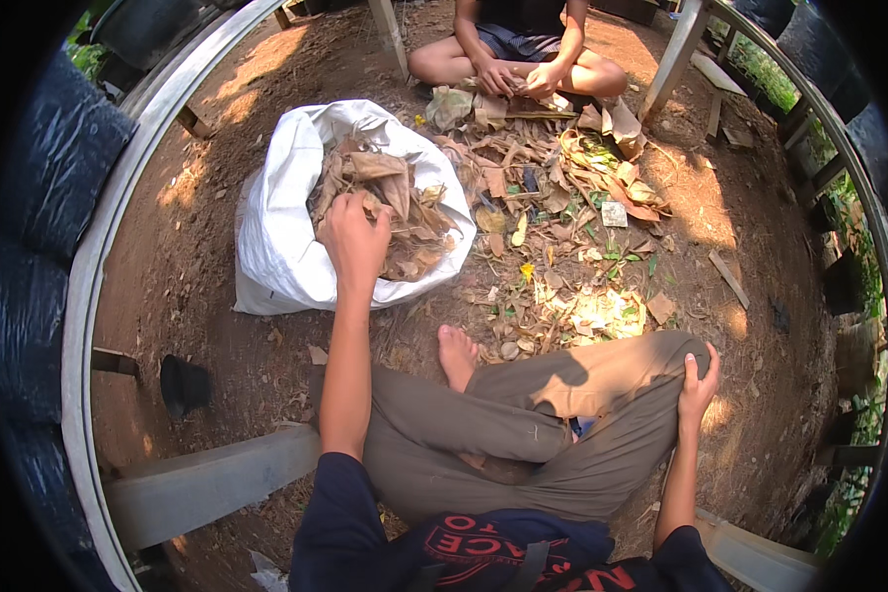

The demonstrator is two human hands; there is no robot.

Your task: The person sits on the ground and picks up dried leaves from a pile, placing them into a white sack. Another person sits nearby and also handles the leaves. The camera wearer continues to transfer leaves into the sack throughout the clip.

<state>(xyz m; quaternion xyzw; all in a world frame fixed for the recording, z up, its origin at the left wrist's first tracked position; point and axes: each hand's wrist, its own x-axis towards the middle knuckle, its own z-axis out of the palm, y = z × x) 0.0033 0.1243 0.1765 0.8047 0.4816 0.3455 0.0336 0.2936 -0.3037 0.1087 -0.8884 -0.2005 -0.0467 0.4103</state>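
Observation:
My left hand (355, 235) reaches over the near left side of an open white woven sack (285, 255), its fingers on the dry leaves (414, 248) inside. Whether the fingers grip a leaf cannot be told. A large curled brown leaf (377, 166) lies on top, just beyond the fingertips. On my bent knee at the right rests my right hand (698, 385), thumb and fingers spread over the trouser cloth, holding nothing. A heap of dry leaves and plant scraps (518, 159) covers the soil to the right of the sack.
Across the heap another person (518, 70) sits cross-legged, both hands on dry leaves. A small black plant pot (185, 385) is at the left. Wooden posts (677, 59) and rails surround us, with black plastic containers (70, 155) outside. A wood strip (729, 280) lies at the right.

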